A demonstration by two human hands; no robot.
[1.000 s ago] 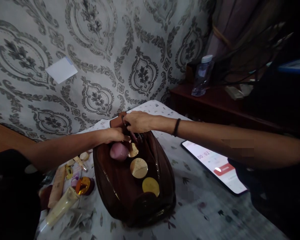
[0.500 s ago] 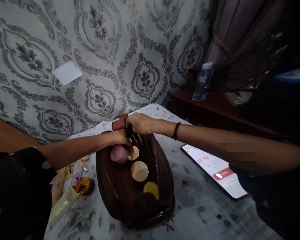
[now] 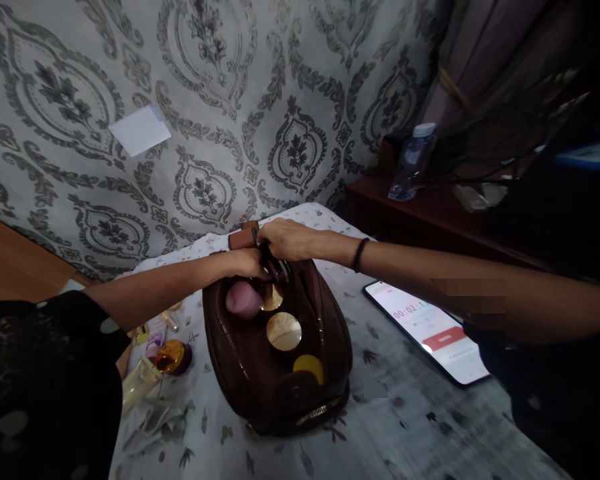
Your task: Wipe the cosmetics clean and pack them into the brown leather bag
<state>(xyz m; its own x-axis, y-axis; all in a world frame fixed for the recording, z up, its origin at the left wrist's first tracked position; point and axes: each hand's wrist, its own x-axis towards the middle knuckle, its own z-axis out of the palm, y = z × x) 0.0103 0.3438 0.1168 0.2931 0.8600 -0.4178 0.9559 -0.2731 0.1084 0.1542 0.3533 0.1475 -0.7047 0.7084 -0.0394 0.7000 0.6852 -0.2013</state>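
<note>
A dark brown bag with zips lies open on the patterned white cloth. Inside it are a pink rounded item, a round gold-topped item, another one partly under my left hand, and a yellow round item. My left hand reaches into the bag's far end, its fingertips hidden. My right hand is closed at the far rim, beside brown strap pieces; exactly what it grips is too dark to make out.
Left of the bag lie an amber-lidded jar, a pale tube and crumpled wrapping. At right are a lit phone and a plastic bottle on a dark red table.
The view has shifted slightly, so the bag appears a little further right and higher. My left hand has moved slightly deeper toward the bag's far end, near my right hand.
</note>
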